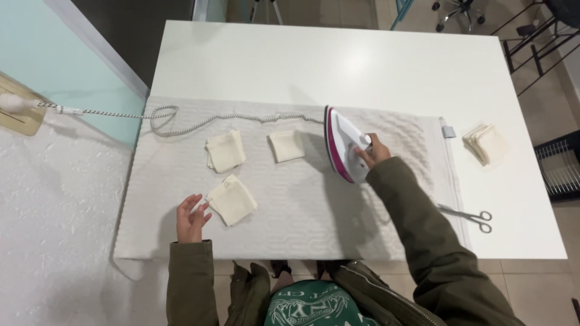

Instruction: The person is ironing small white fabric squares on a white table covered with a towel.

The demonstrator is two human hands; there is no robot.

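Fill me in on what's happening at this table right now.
A person stands at a white table covered with a quilted white pad. Their right hand holds the handle of a white and magenta iron, stood up on the pad, its braided cord trailing off to the left. Their left hand rests open beside a folded cream cloth square. Two more folded squares lie farther up, a stack of cloth squares sits at the right, and scissors lie by the pad's edge.

We see no packages, labels, signs, screens here. Nearest: small grey tag (pixel 447 131) on towel's (pixel 302 211) far right edge, nothing legible on it.
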